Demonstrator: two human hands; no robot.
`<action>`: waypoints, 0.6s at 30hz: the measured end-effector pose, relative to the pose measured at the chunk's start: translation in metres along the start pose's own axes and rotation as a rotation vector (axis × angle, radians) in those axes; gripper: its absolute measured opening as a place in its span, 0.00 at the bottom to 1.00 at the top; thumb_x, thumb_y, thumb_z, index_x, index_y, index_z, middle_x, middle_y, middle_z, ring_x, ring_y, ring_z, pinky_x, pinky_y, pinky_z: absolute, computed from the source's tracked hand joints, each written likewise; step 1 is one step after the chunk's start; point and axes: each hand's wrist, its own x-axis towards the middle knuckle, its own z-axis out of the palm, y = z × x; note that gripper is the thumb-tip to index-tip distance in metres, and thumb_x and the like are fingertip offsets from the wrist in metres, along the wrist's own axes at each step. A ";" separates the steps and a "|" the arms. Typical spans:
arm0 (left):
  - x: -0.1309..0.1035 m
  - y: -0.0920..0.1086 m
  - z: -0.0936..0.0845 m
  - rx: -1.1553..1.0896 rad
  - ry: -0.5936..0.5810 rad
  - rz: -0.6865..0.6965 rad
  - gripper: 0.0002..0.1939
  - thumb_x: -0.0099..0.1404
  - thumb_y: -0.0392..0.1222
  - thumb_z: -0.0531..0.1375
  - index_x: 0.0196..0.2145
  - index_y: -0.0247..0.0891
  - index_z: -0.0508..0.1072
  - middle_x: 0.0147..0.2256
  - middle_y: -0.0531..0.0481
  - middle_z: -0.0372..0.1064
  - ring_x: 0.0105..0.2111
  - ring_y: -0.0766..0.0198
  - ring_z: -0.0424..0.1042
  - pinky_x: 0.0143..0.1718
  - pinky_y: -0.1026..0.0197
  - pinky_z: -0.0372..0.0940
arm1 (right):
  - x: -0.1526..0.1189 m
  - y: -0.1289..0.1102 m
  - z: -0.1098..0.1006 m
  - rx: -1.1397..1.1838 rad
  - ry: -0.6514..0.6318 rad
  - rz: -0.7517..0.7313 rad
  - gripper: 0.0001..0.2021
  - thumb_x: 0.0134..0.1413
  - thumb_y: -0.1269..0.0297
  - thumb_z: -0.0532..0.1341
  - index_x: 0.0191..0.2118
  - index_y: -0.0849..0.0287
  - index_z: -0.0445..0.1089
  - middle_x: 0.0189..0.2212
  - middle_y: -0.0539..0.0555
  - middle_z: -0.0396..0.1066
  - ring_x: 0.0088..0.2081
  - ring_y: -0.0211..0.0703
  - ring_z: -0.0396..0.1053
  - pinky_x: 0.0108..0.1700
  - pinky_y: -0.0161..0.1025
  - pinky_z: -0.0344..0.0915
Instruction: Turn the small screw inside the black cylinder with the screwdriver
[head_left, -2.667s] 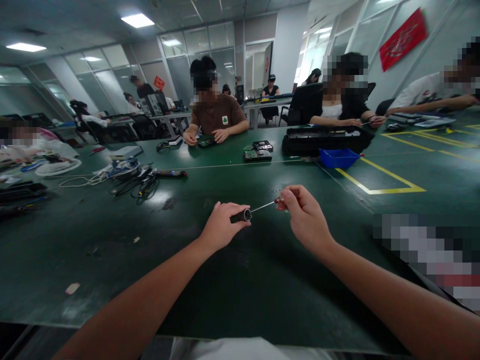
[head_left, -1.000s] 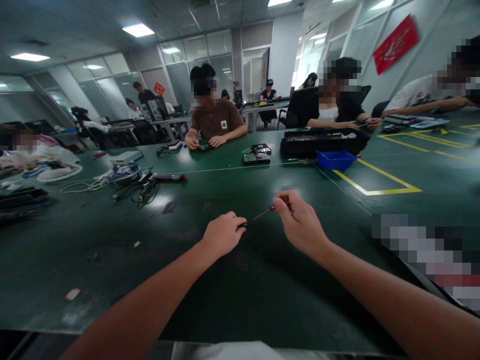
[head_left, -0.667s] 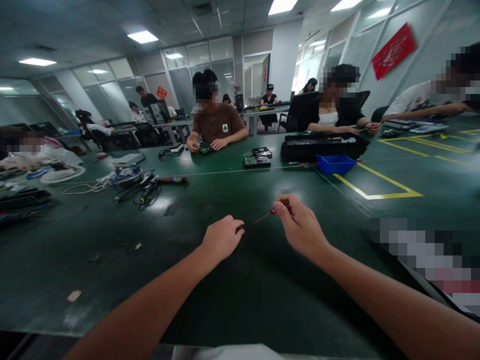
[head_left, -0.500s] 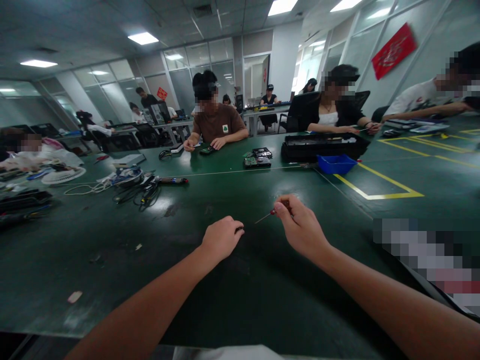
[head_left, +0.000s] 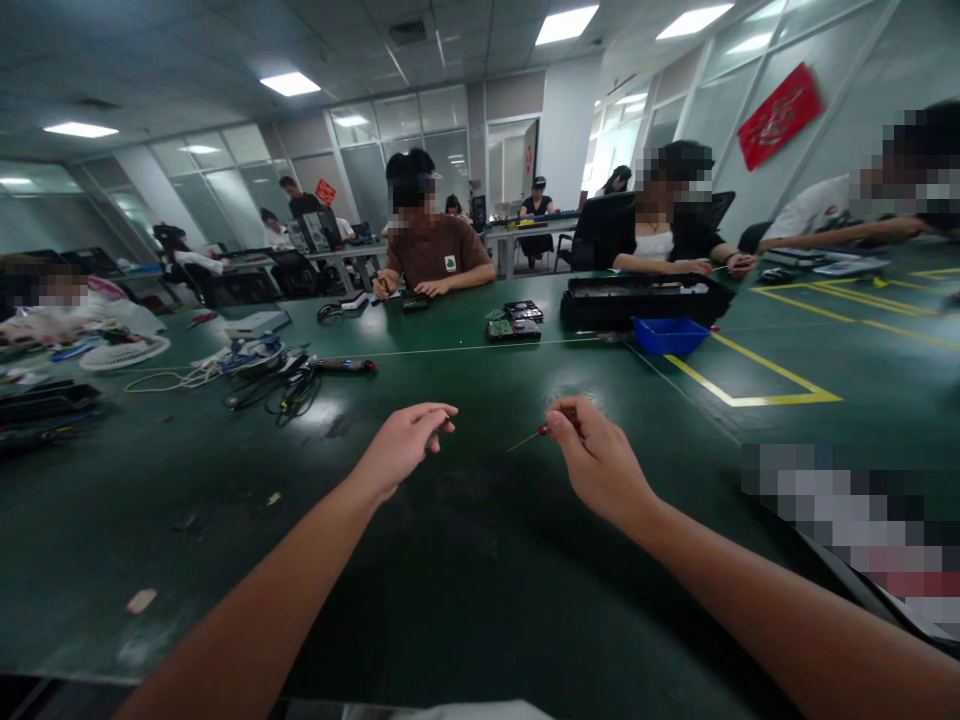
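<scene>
In my right hand [head_left: 596, 450] is a thin screwdriver [head_left: 527, 440], gripped by its reddish handle. Its bare shaft points left and slightly down above the green tabletop. My left hand [head_left: 405, 440] is left of the screwdriver tip, apart from it. The fingers of that hand are loosely bent and spread from one another; a small dark spot shows between them, and I cannot tell whether it is a thing or shadow. Both forearms reach in from the near edge of the green table [head_left: 450, 590].
Hard drives [head_left: 514, 328] lie across the table, near a blue tray [head_left: 670, 336] and a long black casing [head_left: 645, 300]. Tangled cables [head_left: 281, 385] and a dark rod-shaped tool [head_left: 345, 365] lie left. A person in brown [head_left: 442, 250] works opposite. Small scraps dot the left side.
My left hand has moved left and a little up, away from the screwdriver tip, and its fingers have spread. My right hand and the screwdriver have hardly moved.
</scene>
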 end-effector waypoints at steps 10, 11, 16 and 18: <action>-0.017 0.006 -0.095 -0.539 0.444 -0.107 0.08 0.63 0.34 0.56 0.38 0.34 0.74 0.28 0.52 0.65 0.21 0.70 0.63 0.17 0.68 0.57 | 0.001 -0.003 0.001 0.019 -0.016 0.014 0.10 0.69 0.57 0.51 0.40 0.55 0.66 0.33 0.54 0.73 0.33 0.46 0.71 0.34 0.42 0.64; -0.022 0.006 -0.106 -0.526 0.496 -0.115 0.10 0.63 0.32 0.54 0.39 0.34 0.74 0.27 0.53 0.65 0.21 0.70 0.63 0.18 0.69 0.58 | 0.001 -0.003 0.001 0.018 -0.018 0.016 0.11 0.69 0.57 0.51 0.40 0.55 0.66 0.33 0.54 0.73 0.33 0.46 0.71 0.34 0.42 0.64; -0.051 -0.003 -0.163 -0.415 0.753 -0.087 0.11 0.59 0.25 0.52 0.33 0.32 0.73 0.24 0.54 0.67 0.25 0.70 0.66 0.26 0.70 0.64 | 0.001 -0.004 0.001 0.023 -0.021 0.018 0.11 0.69 0.57 0.51 0.41 0.56 0.66 0.33 0.54 0.73 0.34 0.46 0.71 0.35 0.42 0.64; -0.061 -0.016 -0.193 -0.318 0.834 -0.054 0.09 0.56 0.24 0.53 0.30 0.31 0.71 0.23 0.53 0.66 0.25 0.69 0.66 0.27 0.68 0.66 | 0.001 -0.003 0.001 0.020 -0.018 0.014 0.11 0.69 0.57 0.51 0.41 0.56 0.66 0.33 0.54 0.73 0.34 0.46 0.72 0.36 0.42 0.64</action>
